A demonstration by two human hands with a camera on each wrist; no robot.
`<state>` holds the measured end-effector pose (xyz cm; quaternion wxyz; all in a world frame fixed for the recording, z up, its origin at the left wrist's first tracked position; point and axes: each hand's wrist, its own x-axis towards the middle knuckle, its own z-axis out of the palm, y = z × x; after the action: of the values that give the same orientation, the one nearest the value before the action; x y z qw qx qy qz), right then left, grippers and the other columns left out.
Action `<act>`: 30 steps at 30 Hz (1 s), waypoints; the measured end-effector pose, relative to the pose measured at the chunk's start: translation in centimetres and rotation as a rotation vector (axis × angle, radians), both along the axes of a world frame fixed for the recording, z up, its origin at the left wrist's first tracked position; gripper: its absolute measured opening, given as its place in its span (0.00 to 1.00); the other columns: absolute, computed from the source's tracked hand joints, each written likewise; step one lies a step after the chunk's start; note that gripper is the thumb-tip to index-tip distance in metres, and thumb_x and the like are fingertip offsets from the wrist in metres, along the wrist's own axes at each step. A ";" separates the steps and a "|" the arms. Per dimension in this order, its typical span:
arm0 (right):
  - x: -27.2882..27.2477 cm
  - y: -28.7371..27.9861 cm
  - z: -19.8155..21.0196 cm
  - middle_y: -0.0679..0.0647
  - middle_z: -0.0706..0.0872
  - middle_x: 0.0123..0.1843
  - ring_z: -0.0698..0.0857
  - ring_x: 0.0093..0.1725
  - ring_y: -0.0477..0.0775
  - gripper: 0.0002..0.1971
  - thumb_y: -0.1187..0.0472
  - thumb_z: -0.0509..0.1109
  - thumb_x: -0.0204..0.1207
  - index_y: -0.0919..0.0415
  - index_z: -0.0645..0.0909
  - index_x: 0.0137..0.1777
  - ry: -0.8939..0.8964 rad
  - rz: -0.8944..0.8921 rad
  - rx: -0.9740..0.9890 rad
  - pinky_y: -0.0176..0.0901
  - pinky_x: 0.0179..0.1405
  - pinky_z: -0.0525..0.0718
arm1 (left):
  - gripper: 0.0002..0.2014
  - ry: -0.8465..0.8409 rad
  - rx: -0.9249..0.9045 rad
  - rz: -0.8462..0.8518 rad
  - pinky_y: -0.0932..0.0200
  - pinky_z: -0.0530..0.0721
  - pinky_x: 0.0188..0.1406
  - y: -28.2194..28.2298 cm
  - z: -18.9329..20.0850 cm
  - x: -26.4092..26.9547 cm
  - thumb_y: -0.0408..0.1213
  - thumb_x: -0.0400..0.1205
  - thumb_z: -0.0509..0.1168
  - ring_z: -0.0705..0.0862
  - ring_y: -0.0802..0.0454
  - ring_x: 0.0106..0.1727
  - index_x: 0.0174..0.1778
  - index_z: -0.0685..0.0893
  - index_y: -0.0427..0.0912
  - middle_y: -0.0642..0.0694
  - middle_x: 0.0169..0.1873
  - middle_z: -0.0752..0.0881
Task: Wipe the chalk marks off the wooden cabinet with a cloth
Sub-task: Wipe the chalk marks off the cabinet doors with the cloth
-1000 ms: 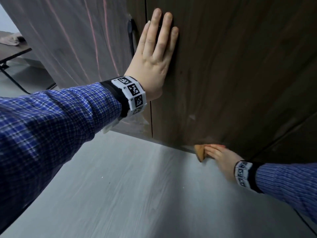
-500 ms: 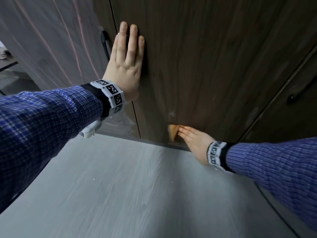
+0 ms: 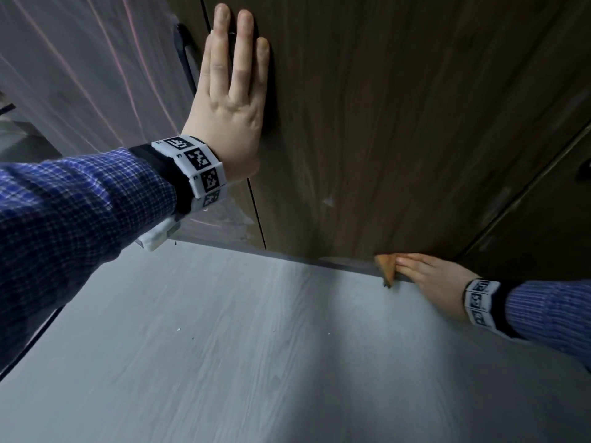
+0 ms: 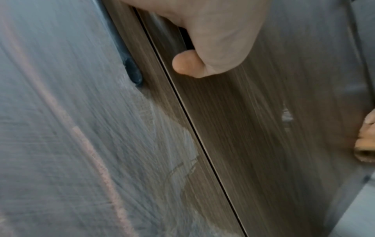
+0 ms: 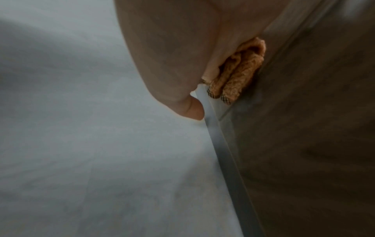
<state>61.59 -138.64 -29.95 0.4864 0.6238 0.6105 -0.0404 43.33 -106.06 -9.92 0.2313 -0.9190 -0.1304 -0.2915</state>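
The left hand (image 3: 228, 113) lies flat against the dark wooden cabinet door (image 3: 399, 123), fingers (image 3: 243, 49) straight and close together, pointing up, the palm pressed to the wood just right of the seam between two doors. It holds nothing. In the left wrist view the thumb (image 4: 185, 63) is tucked in beside the palm, close to that seam, and a black handle (image 4: 129, 67) runs along the neighbouring door on the left.

The right hand (image 3: 438, 282) is low down at the bottom edge of the same door, far to the right of the left hand. Its fingers are stretched forward and fairly straight, pressing an orange cloth (image 3: 385, 268) against the wood where the door meets its pale lower strip (image 5: 225, 152). In the right wrist view the cloth (image 5: 241, 73) is bunched in folds between the fingers and the door (whether the thumb also pinches it cannot be made out).

The left door (image 3: 96, 75) carries long pinkish chalk lines (image 4: 89, 147) and a greyish smeared haze; a small white chalk fleck (image 3: 327, 201) sits on the dark door, between the two hands. Below is a pale grey wood-grain floor (image 3: 256, 362). Both forearms wear blue checked sleeves (image 3: 80, 203) and marker-patterned wristbands (image 3: 195, 167).
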 end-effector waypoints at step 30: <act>-3.6 8.7 11.0 0.68 0.69 0.80 0.66 0.82 0.66 0.44 0.56 0.72 0.58 0.75 0.70 0.77 0.075 0.231 0.501 0.58 0.84 0.52 | 0.46 0.053 0.021 -0.091 0.25 0.48 0.85 0.8 0.6 -0.9 0.38 0.74 0.61 0.47 0.18 0.85 0.86 0.48 0.26 0.24 0.86 0.50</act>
<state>58.00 -129.91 -18.92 0.2956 0.6490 0.6860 0.1445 42.39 -105.22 -9.29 0.2306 -0.9290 -0.0791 -0.2785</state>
